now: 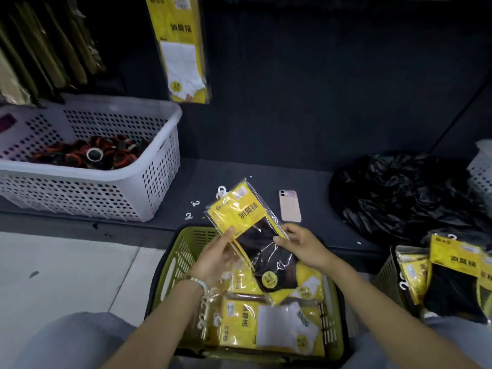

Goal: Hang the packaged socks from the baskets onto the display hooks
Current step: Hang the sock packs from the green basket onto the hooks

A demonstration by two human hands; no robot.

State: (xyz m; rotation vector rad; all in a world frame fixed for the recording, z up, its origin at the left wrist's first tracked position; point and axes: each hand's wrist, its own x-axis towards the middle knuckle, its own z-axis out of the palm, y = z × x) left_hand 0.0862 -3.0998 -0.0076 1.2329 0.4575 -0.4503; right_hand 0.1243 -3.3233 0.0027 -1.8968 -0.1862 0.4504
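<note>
The green basket at 6 o'clock is full of yellow sock packs printed 消臭袜. Above it, the left hand and right hand both pinch one black-sock pack, tilted with its white hook toward 11 o'clock. A white-sock pack hangs at 12 o'clock.

Near basket: sitting below both hands, sock packs lying inside.
Perforated basket: resting far left on the ledge.
Phone: lying between basket and bag.
</note>
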